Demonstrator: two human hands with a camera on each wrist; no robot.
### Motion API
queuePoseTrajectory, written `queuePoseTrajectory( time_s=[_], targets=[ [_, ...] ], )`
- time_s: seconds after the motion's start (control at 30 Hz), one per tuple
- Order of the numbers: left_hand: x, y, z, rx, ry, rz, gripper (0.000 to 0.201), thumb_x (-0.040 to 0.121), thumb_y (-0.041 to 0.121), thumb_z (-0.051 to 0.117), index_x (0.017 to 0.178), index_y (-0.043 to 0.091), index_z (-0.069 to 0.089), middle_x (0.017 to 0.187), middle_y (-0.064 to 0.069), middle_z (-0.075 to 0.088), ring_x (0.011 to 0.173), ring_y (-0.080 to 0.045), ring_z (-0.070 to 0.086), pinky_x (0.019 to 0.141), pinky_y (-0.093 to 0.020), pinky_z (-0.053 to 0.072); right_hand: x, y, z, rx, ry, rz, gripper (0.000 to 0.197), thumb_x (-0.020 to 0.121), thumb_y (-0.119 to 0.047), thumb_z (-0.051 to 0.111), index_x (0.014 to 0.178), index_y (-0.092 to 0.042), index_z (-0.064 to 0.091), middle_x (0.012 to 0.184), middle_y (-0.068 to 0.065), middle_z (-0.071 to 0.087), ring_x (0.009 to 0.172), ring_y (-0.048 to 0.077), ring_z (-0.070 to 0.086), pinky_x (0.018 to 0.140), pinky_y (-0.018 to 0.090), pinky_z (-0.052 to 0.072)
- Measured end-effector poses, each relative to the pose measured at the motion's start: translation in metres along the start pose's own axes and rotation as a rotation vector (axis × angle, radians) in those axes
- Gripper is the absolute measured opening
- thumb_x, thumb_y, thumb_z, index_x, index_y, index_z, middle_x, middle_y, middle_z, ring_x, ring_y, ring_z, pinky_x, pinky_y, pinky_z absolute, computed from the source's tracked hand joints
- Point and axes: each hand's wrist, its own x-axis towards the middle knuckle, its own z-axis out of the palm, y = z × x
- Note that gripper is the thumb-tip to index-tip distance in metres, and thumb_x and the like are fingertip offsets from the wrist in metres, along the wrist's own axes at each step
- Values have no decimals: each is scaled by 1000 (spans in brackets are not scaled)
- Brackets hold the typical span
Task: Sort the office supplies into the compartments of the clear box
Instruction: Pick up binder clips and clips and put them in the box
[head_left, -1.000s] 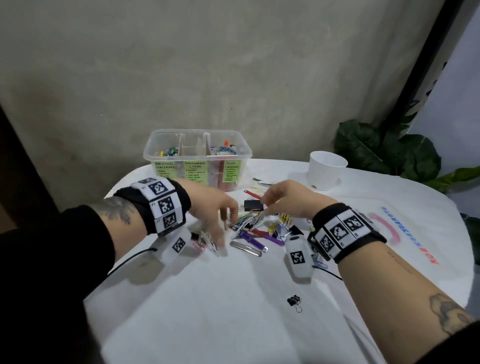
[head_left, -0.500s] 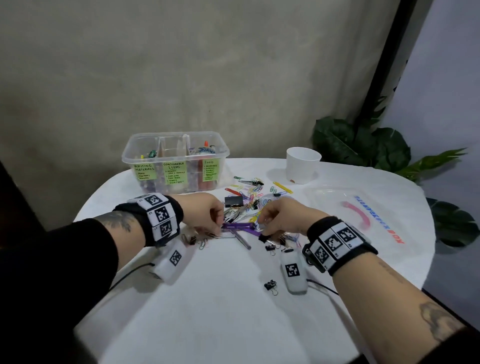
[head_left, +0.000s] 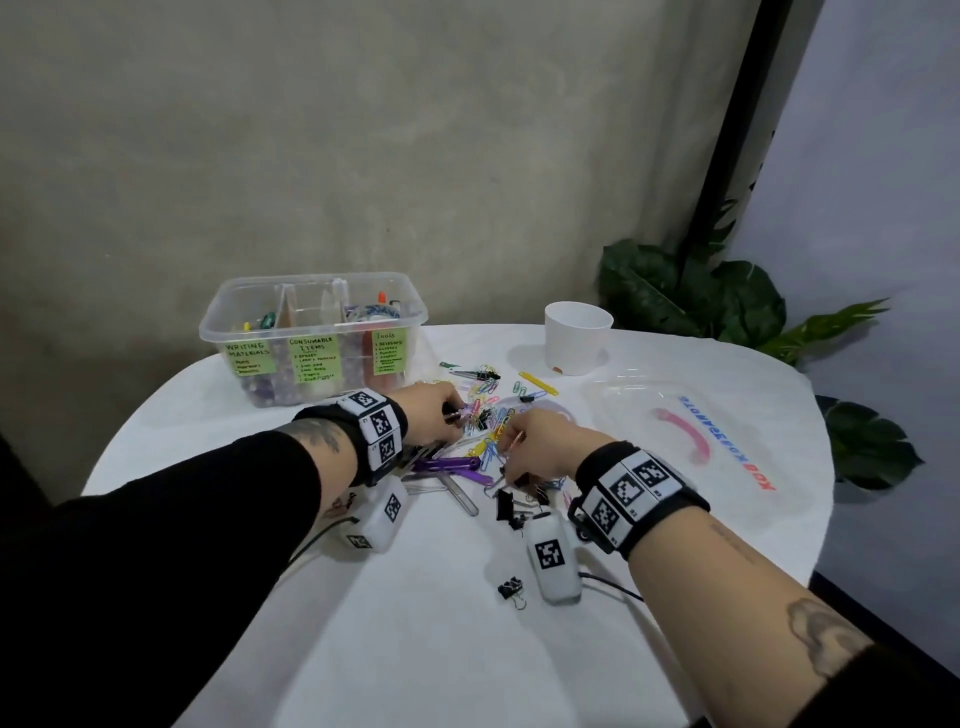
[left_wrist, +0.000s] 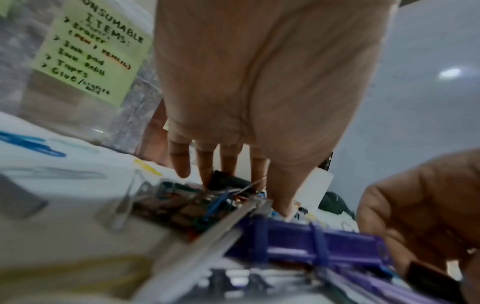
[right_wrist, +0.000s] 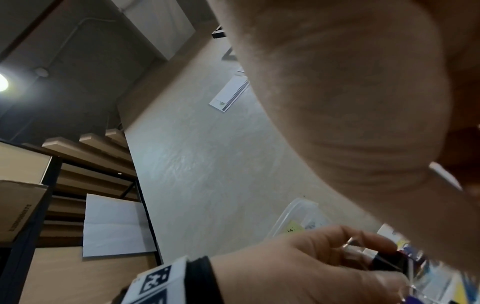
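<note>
The clear box (head_left: 311, 332) stands at the back left, with green labels on its three compartments and supplies inside. In front of it lies a pile of coloured paper clips (head_left: 491, 415), black binder clips (head_left: 506, 506) and purple fasteners (head_left: 447, 464). My left hand (head_left: 434, 413) reaches into the pile's left side, fingers pointing down, and pinches a thin wire clip (left_wrist: 257, 181). My right hand (head_left: 540, 447) is curled over the pile's right side, a thin metal clip (right_wrist: 445, 176) held between thumb and fingers. In the left wrist view a purple fastener (left_wrist: 324, 242) and a metal strip (left_wrist: 207, 236) lie under the left hand (left_wrist: 249, 102).
A white cup (head_left: 576, 343) stands at the back right of the round white table (head_left: 415, 649). The clear lid (head_left: 691, 441) lies to the right of the pile. One black binder clip (head_left: 510, 588) lies alone near my right wrist. Green plants (head_left: 727, 296) stand beyond the table's right edge.
Both hands have moved forward from the purple fasteners to the coloured paper clips farther back. My head has tilted up and drawn back, so more of the table shows.
</note>
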Motion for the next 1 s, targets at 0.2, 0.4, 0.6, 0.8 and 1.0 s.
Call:
queuePoseTrajectory(
  time_s=[0.2, 0.4, 0.6, 0.8, 1.0],
  targets=[
    [5, -3, -2, 27, -38, -57, 52, 85, 33, 68, 131, 25, 44, 119, -5, 63, 92, -20, 60, 76, -27, 49, 1, -5, 1, -113, -42, -67, 31, 73, -13, 75, 103, -8, 68, 89, 3, 67, 64, 9, 55, 57, 22, 47],
    [3, -14, -7, -92, 31, -124, 55, 82, 39, 72, 118, 15, 38, 100, -4, 60, 86, -22, 62, 73, -36, 55, 12, -5, -7, 12, -10, -4, 9, 75, -14, 70, 81, -7, 70, 67, 2, 67, 58, 17, 59, 60, 27, 53],
    [-4, -17, -26, -599, 163, -39, 42, 74, 3, 74, 96, 21, 42, 95, -8, 66, 84, -23, 66, 71, -38, 58, 27, 19, -14, 544, 68, 85, 21, 85, -4, 66, 94, 15, 63, 75, 28, 58, 47, 25, 47, 48, 32, 38],
    [-23, -3, -33, -540, -58, 143, 60, 68, 13, 87, 112, 24, 48, 72, 6, 51, 57, -8, 51, 52, -25, 46, 16, 3, -14, 155, -222, -27, 49, 56, -29, 94, 93, -11, 68, 71, 6, 63, 60, 23, 62, 57, 30, 52],
    [-19, 14, -16, -328, 96, 172, 16, 91, 25, 61, 104, 25, 52, 84, -2, 63, 63, -16, 54, 54, -26, 44, 13, -9, -8, -9, -254, -111, 27, 67, -6, 83, 88, -8, 67, 74, 14, 70, 63, 26, 71, 70, 40, 62]
  ],
)
